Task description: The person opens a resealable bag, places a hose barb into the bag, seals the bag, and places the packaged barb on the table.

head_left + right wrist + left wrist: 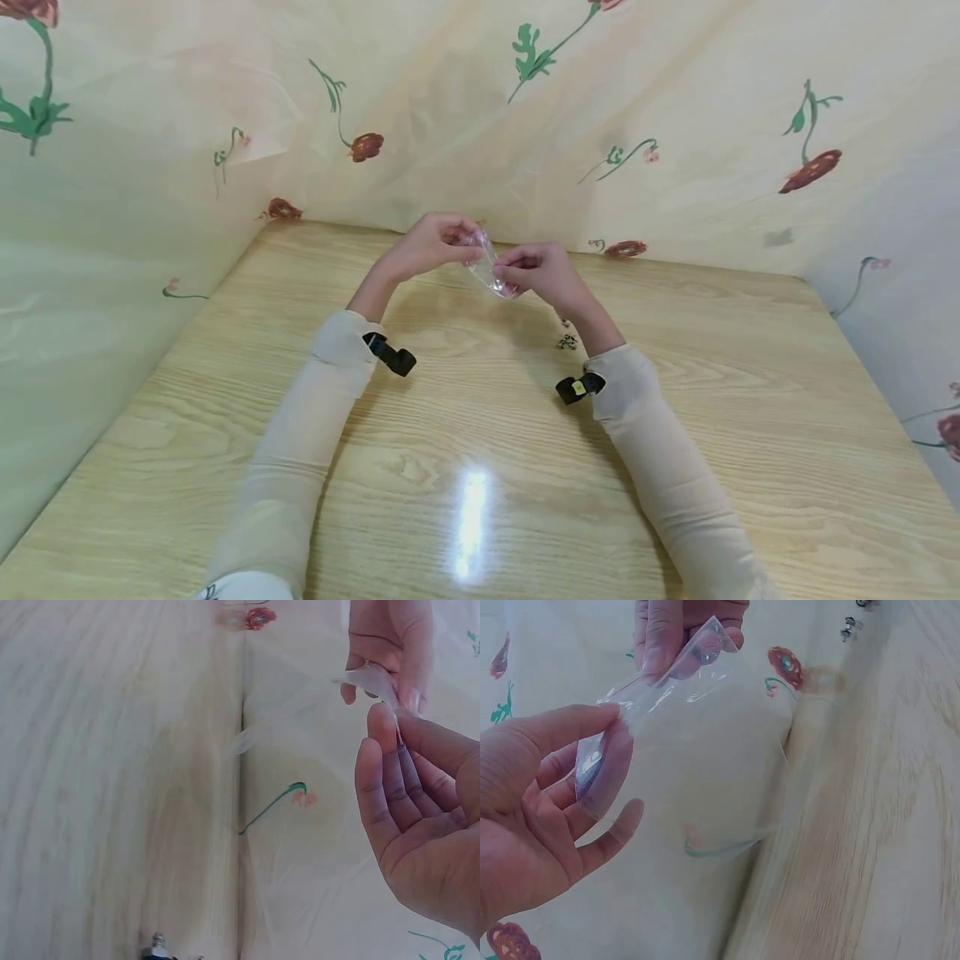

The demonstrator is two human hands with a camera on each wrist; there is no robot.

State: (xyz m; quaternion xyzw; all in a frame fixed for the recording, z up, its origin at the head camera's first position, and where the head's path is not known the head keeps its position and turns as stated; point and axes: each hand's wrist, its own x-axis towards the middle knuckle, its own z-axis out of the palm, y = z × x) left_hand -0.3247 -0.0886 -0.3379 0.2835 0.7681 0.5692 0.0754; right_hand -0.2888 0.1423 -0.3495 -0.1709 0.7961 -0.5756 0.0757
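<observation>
Here, both arms reach forward, and the hands meet near the far edge of the table (405, 500). The left hand (427, 250) and the right hand (551, 273) each pinch the clear plastic bag (482, 271), which sits between them. Flowery cloth (465, 150) rises just past that edge; wood stretches wide on both sides.

My head camera looks forward and down from well back, taking in both beige-sleeved arms (292, 442) and the pale wood-grain tabletop (420, 425). The black wrist cameras (397, 360) sit much nearer: one faces my bare left hand (540, 814), with the tabletop at frame right; the other faces my bare right hand (424, 817) (tabletop at left there). Both share the clear, thin plastic film (656, 697).
</observation>
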